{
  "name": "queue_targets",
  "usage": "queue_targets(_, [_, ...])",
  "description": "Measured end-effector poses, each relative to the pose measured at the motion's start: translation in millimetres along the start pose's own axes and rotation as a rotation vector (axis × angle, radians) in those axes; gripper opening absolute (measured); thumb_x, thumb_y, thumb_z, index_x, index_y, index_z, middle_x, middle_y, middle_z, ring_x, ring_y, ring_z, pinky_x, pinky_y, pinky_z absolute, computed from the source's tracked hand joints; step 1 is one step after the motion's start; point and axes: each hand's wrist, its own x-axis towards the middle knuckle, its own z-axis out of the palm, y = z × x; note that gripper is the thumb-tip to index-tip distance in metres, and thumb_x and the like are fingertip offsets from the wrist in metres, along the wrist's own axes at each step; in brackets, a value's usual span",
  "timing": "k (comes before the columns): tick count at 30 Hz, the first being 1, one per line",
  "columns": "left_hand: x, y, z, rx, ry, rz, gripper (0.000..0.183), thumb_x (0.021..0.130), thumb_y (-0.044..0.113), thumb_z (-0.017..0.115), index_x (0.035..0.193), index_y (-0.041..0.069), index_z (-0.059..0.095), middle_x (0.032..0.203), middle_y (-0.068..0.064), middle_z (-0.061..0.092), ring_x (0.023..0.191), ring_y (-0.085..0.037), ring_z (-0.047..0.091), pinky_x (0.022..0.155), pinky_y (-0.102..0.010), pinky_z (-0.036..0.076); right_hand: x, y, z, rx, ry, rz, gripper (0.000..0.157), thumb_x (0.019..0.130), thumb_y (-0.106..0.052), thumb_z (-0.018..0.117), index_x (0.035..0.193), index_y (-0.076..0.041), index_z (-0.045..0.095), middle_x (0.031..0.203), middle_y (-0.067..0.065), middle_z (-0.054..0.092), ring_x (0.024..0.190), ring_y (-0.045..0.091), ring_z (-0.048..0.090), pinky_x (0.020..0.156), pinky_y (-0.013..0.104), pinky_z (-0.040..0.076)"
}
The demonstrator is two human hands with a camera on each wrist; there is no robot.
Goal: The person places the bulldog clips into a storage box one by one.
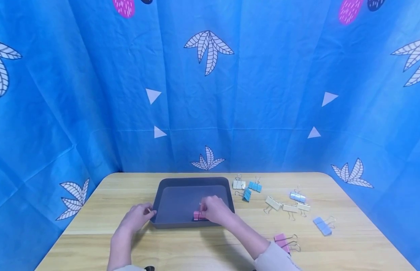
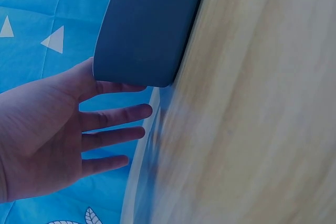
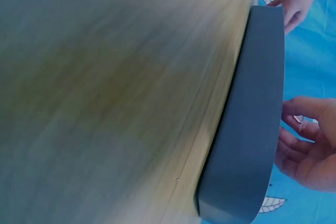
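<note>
A dark grey tray [image 1: 182, 224] lies on the table. At its near left corner, my left hand [image 1: 137, 217] pinches the rim between thumb and index finger; in the left wrist view the other fingers of the left hand [image 2: 58, 124] are spread and straight. Inside the tray, near its front right, my right hand [image 1: 216, 210] holds a pink binder clip [image 1: 197, 215] by its wire handle. The tray's wall [image 3: 241, 119] hides the clip's body in the right wrist view, where the right hand [image 3: 312, 145] has curled fingers.
Right of the tray lie teal binder clips [image 1: 255, 186], white binder clips [image 1: 273, 203], a shiny light-blue clip [image 1: 297, 197] and a pale blue clip [image 1: 322, 226]. Pink clips [image 1: 281, 241] lie close to the right forearm. A blue curtain [image 1: 264, 94] hangs behind the table.
</note>
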Motion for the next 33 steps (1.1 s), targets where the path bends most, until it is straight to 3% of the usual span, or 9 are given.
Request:
queue_targets(9, [-0.6, 0.1, 0.3, -0.005, 0.005, -0.008, 0.022, 0.088, 0.018, 0.060, 0.102, 0.001, 0.063, 0.085, -0.003, 0.061, 0.084, -0.026, 0.057, 0.075, -0.048, 0.046, -3.1, 2.5, 2.4, -0.080, -0.021, -0.032, 0.008, 0.074, -0.001, 0.068, 0.075, -0.008, 0.067, 0.072, -0.001, 0.065, 0.059, 0.009, 0.057, 0.058, 0.019, 0.048])
queue_targets(17, [-0.4, 0.9, -0.5, -0.008, 0.005, 0.010, 0.026, 0.088, 0.018, 0.060, 0.104, -0.002, 0.062, 0.086, -0.004, 0.061, 0.084, -0.028, 0.057, 0.075, -0.050, 0.045, -5.3, 3.9, 3.1, -0.116, 0.010, -0.092, 0.011, 0.073, 0.003, 0.064, 0.069, -0.007, 0.061, 0.059, -0.003, 0.056, 0.048, 0.006, 0.047, 0.048, 0.019, 0.043])
queue_targets(26, [-1.2, 1.9, -0.4, -0.009, 0.006, 0.005, 0.022, 0.089, 0.018, 0.060, 0.101, 0.001, 0.063, 0.086, -0.003, 0.061, 0.084, -0.027, 0.057, 0.075, -0.049, 0.046, -6.2, 4.0, 2.1, -0.095, -0.001, -0.069, 0.010, 0.073, 0.003, 0.065, 0.076, -0.006, 0.065, 0.067, -0.001, 0.062, 0.052, 0.006, 0.052, 0.052, 0.018, 0.045])
queue_targets(33, [-1.2, 2.9, -1.2, -0.004, 0.001, 0.000, 0.023, 0.089, 0.019, 0.059, 0.102, 0.001, 0.063, 0.086, -0.003, 0.061, 0.085, -0.027, 0.056, 0.075, -0.049, 0.046, -6.1, 4.1, -0.6, -0.065, -0.008, -0.029, 0.015, 0.076, 0.000, 0.067, 0.089, -0.005, 0.067, 0.080, 0.003, 0.067, 0.068, 0.016, 0.064, 0.059, 0.021, 0.050])
